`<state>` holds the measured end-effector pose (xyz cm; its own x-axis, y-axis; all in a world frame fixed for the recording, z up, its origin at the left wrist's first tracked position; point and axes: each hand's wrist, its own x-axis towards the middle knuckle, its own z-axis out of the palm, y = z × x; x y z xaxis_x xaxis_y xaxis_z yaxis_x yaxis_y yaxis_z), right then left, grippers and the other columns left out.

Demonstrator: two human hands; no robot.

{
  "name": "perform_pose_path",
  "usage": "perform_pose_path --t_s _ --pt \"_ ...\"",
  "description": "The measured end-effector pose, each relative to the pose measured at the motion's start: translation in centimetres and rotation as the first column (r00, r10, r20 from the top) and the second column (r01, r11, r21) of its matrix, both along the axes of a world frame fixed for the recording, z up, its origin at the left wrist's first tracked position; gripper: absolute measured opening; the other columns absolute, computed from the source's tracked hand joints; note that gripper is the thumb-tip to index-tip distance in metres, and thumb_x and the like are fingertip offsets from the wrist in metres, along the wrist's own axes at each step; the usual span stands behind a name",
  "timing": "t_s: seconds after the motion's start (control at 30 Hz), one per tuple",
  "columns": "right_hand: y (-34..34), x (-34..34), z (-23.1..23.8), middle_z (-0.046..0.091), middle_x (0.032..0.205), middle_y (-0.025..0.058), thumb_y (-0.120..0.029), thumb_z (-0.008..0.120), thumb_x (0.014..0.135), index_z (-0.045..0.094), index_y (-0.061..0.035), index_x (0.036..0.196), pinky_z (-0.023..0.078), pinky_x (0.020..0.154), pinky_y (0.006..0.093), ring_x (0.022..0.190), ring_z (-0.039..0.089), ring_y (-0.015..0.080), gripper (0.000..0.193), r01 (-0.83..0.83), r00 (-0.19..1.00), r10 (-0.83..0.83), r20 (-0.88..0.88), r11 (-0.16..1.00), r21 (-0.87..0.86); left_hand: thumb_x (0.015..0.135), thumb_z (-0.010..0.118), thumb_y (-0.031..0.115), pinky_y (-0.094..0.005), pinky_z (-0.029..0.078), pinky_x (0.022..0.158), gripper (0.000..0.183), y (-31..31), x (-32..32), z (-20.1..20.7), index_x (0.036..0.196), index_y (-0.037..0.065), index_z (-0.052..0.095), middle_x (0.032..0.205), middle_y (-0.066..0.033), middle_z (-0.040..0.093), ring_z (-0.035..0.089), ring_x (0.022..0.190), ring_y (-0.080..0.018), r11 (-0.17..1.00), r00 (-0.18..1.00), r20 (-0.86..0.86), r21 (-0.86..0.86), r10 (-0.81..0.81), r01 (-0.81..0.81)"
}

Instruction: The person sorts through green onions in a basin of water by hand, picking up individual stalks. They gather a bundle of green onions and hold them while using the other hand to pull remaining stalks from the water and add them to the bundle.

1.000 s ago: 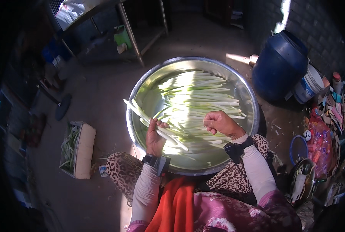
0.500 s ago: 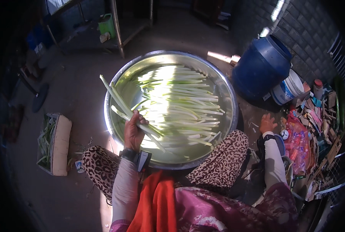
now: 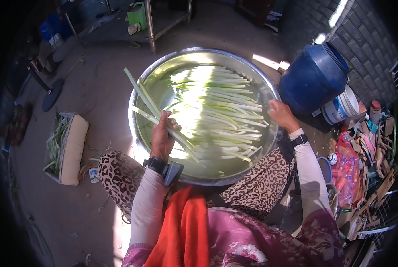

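Note:
My left hand [image 3: 163,140] is closed around a few scallions [image 3: 146,99], held over the left part of a wide metal basin [image 3: 208,181]. Their thicker ends point up and left, and the other ends reach down over the basin. A thick layer of pale, trimmed scallions [image 3: 232,104] lies side by side in the water, with a bright strip of sunlight across it. At the basin's right rim is my right hand [image 3: 283,115], fingers curled and slightly blurred. Whether it touches the rim or pinches something small is hidden.
Left of my knee stands an open box [image 3: 72,151] with green leaves inside. A blue barrel [image 3: 312,78] and a white bucket [image 3: 339,107] stand right of the basin. Plastic bottles [image 3: 346,167] and scrap wood [image 3: 381,173] crowd my right side.
My right hand has come up and left from over the floor on the right to the basin's rim, its spread fingers now curled. My left hand still holds the scallions.

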<state>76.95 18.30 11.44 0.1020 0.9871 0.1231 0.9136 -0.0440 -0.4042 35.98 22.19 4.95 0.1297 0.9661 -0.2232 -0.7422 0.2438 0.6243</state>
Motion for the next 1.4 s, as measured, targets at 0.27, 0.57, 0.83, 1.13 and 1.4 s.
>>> perform_pose_path --t_s 0.27,0.57,0.83,1.13,1.4 --pt "-0.8 -20.4 -13.8 0.065 0.101 0.0228 -0.022 0.062 0.077 0.063 0.0012 0.106 0.048 0.084 0.0414 0.096 0.061 0.0371 0.037 -0.677 0.652 0.746 -0.137 0.49 -0.549 0.088 0.064 0.015 -0.0302 0.049 0.069 0.035 -0.6 -0.1 -0.8 0.116 -0.001 0.05 0.086 -0.0064 0.055 0.055 0.075 -0.0151 0.996 0.964 -0.257 0.076 0.071 -0.053" --pt "-2.1 -21.2 -16.1 0.065 0.095 0.0224 -0.011 0.056 0.068 0.063 0.0001 0.097 0.049 0.08 0.0424 0.09 0.062 0.0367 0.032 -0.6 0.729 0.618 -0.295 0.371 -0.708 0.087 0.064 0.027 -0.0267 0.043 0.059 0.028 -2.0 -0.3 1.4 0.098 0.001 0.058 0.072 -0.0008 0.053 0.049 0.063 -0.0104 1.0 0.809 -0.588 -0.003 0.015 -0.02" --pt "-0.9 -15.4 -18.3 0.063 0.101 0.0213 -0.011 0.056 0.071 0.062 -0.0005 0.1 0.047 0.086 0.0431 0.101 0.059 0.0369 0.032 -0.631 0.709 0.685 -0.164 0.514 -0.581 0.087 0.064 0.028 -0.0271 0.042 0.059 0.025 -1.2 1.0 1.2 0.09 0.003 0.058 0.071 -0.0008 0.052 0.049 0.063 -0.0106 0.998 0.819 -0.572 0.064 0.054 -0.021" --pt "-1.5 -15.2 -20.0 0.065 0.107 0.0138 -0.016 0.071 0.064 0.064 -0.0043 0.108 0.048 0.087 0.0371 0.102 0.061 0.0314 0.045 -0.515 0.716 0.669 -0.2 0.313 -0.798 0.089 0.062 0.026 -0.0258 0.042 0.063 0.022 -1.6 0.7 -0.5 0.091 0.004 0.059 0.073 -0.0007 0.054 0.052 0.067 -0.0103 0.998 0.826 -0.561 0.064 0.051 -0.018" --pt "-1.7 -16.2 -19.2 0.068 0.082 0.0144 -0.024 0.067 0.069 0.063 0.002 0.099 0.051 0.076 0.038 0.079 0.065 0.0274 0.04 -0.647 0.678 0.714 -0.174 0.468 -0.602 0.086 0.064 0.021 -0.0256 0.041 0.061 0.021 -2.0 0.5 -0.2 0.094 0.002 0.06 0.073 -0.0001 0.054 0.05 0.065 -0.0096 0.996 0.867 -0.496 0.083 0.054 -0.014"
